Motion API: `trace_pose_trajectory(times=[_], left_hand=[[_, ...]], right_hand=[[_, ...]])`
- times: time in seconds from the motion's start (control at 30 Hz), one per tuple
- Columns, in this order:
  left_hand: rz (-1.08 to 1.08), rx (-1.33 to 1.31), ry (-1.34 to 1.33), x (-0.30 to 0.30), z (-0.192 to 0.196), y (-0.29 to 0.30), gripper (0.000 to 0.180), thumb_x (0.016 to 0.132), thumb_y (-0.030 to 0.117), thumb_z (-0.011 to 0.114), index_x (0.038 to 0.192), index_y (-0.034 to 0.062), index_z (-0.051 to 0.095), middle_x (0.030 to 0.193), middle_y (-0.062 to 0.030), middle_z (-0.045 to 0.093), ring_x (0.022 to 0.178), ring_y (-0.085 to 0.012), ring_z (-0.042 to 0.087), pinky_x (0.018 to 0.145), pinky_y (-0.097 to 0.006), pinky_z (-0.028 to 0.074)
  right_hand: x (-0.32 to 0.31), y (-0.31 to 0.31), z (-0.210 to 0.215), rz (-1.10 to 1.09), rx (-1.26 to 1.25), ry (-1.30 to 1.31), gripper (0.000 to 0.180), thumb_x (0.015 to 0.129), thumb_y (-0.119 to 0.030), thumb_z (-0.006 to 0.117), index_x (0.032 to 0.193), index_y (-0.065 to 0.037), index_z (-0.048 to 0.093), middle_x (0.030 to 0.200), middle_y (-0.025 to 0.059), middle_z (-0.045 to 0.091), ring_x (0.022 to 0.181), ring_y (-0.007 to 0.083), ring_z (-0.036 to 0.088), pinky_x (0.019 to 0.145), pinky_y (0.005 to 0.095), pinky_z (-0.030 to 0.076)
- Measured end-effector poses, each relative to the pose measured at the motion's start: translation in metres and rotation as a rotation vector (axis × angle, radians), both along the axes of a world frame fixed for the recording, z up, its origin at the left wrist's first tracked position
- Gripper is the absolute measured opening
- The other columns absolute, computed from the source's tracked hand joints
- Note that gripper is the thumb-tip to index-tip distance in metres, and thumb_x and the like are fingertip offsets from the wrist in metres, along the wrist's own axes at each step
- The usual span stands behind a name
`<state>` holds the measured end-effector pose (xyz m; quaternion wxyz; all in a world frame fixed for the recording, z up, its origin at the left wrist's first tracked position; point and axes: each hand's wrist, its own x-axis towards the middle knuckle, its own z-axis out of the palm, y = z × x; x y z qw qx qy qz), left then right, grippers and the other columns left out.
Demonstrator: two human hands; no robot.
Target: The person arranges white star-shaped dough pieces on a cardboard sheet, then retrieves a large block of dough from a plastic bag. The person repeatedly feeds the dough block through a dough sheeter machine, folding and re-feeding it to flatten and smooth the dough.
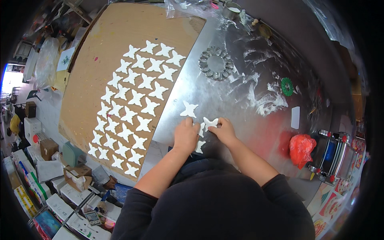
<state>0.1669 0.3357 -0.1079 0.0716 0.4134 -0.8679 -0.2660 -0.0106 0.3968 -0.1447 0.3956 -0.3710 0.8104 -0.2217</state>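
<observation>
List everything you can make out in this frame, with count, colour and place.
cardboard sheet: one, brown, left of centre
butterfly-shaped pieces: about 32, white, in rows on the sheet
steel table: one, silver-grey, centre to right
loose pieces: four, white, around the hands; one partly hidden
petal-edged ring: one, silver, upper table
metal cup: one, grey, top edge
powder: patches, white, right-hand table
fluted round item: one, green, right
flat strip: one, white, right
plastic bag: one, red, far right
roller device: one, mostly silver, far right
boxes: several, brown and white, lower left
left hand: one, bare, centre
right hand: one, bare, pinching a loose piece
</observation>
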Motion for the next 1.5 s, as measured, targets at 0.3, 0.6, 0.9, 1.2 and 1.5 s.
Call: trace_pose_trajectory(times=[0.3, 0.6, 0.9, 1.2, 1.5], left_hand=[[-0.138, -0.068, 0.040, -0.002, -0.017, -0.016, 0.011, 0.068, 0.008, 0.062, 0.078, 0.0057, 0.057, 0.089, -0.0103, 0.053, 0.085, -0.0287, 0.054, 0.067, -0.041, 0.046], [-0.213, 0.039, -0.018, -0.001, -0.006, -0.026, 0.016, 0.070, 0.008, 0.060, 0.086, 0.0084, 0.056, 0.091, -0.0078, 0.050, 0.088, -0.0246, 0.050, 0.071, -0.034, 0.041], [-0.190, 0.074, 0.036, -0.003, -0.001, -0.028, 0.015, 0.071, 0.007, 0.059, 0.085, 0.0074, 0.055, 0.090, -0.0091, 0.050, 0.087, -0.0254, 0.050, 0.070, -0.033, 0.040], [-0.212, 0.059, -0.050, -0.008, 0.003, -0.029, 0.015, 0.070, 0.008, 0.059, 0.084, 0.0077, 0.055, 0.089, -0.0090, 0.050, 0.088, -0.0253, 0.049, 0.072, -0.034, 0.039], [-0.200, 0.024, -0.038, -0.010, 0.003, -0.028, 0.016, 0.070, 0.008, 0.060, 0.085, 0.0084, 0.056, 0.090, -0.0084, 0.052, 0.090, -0.0249, 0.049, 0.077, -0.035, 0.037]], right_hand=[[-0.060, -0.178, 0.047, 0.049, -0.524, -0.388, 0.042, 0.084, -0.010, 0.067, 0.119, 0.000, 0.048, 0.109, 0.0135, 0.064, 0.091, 0.0155, 0.062, 0.075, 0.0266, 0.049], [-0.056, -0.329, 0.012, 0.130, -0.204, -0.308, 0.031, 0.084, -0.009, 0.066, 0.111, -0.002, 0.055, 0.094, 0.0063, 0.064, 0.079, 0.0109, 0.060, 0.070, 0.0235, 0.048], [-0.062, -0.336, -0.001, 0.209, -0.184, -0.257, 0.029, 0.080, -0.010, 0.067, 0.108, -0.002, 0.063, 0.091, 0.0067, 0.066, 0.076, 0.0129, 0.063, 0.069, 0.0266, 0.050], [-0.067, -0.338, 0.004, 0.255, -0.182, -0.253, 0.032, 0.078, -0.014, 0.069, 0.107, -0.002, 0.065, 0.094, 0.0073, 0.066, 0.082, 0.0156, 0.062, 0.074, 0.0281, 0.050], [-0.062, -0.300, 0.014, 0.141, -0.578, 0.118, 0.033, 0.084, -0.018, 0.067, 0.113, -0.003, 0.062, 0.099, 0.0040, 0.061, 0.083, 0.0103, 0.054, 0.074, 0.0260, 0.046]])
